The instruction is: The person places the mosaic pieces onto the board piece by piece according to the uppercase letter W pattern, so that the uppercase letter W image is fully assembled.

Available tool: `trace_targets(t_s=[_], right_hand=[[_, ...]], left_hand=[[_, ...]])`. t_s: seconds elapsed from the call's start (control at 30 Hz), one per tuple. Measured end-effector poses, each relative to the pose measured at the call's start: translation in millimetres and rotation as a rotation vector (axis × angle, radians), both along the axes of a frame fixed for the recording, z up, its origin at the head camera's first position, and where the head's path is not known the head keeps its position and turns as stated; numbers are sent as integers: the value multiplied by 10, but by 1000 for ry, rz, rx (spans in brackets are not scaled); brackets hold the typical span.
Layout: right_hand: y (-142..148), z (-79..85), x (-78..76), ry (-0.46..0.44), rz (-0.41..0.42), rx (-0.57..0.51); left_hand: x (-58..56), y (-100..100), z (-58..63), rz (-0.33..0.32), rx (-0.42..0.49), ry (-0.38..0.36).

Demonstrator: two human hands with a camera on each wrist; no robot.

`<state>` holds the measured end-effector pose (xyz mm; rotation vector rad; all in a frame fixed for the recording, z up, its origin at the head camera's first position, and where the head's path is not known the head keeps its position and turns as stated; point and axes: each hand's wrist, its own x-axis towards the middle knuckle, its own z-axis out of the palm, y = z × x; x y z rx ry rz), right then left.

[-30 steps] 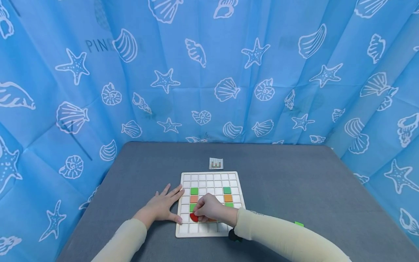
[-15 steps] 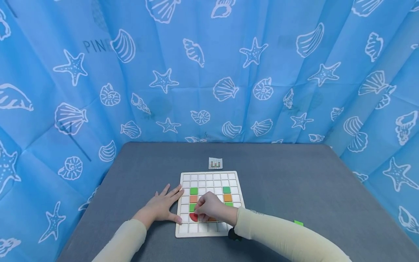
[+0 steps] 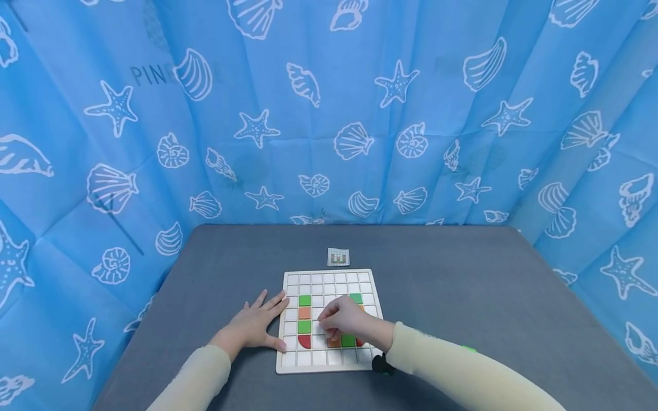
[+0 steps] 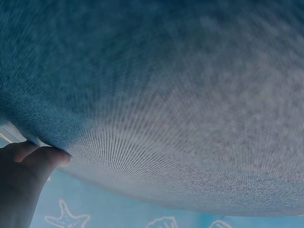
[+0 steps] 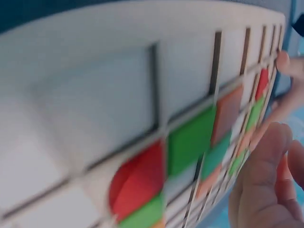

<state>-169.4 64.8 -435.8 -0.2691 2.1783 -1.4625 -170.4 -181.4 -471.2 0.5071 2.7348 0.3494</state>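
Note:
A white grid board [image 3: 319, 358] lies on the table. My left hand [image 3: 253, 324] rests on its left edge, fingers spread. My right hand [image 3: 345, 319] hovers over the middle, fingers loosely curled, with nothing visible between them. A red quarter-round tile [image 3: 304, 341] sits low in the left column, below a green tile [image 3: 304, 326], an orange tile [image 3: 304, 313] and another green tile [image 3: 305, 300]. In the right wrist view, the board's other red tile [image 5: 137, 180] lies beside a green tile [image 5: 192, 142] and a brownish-orange one [image 5: 228, 114]. The right hand partly hides the right column.
Behind the board lies a small pattern card [image 3: 338, 257]. A bright green piece [image 3: 469, 348] shows past the right sleeve on the grey table [image 3: 437, 285]. A blue shell-print curtain [image 3: 329, 160] hangs around the table. The left wrist view shows mostly table cloth.
My right hand has let go of the red tile in the left column and moved right. That tile now shows whole in its cell. The left hand stays in place.

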Motion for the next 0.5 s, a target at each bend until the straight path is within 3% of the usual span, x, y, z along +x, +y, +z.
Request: trace_targets(t_s=[0.17,0.5], right_hand=[[386,142,-65,12,-6,-23],[1420,352,-216,51,125,70]], left_hand=[[-6,9,-9,-4,-10,0],[-20,-21,-9,-20,15,-9]])
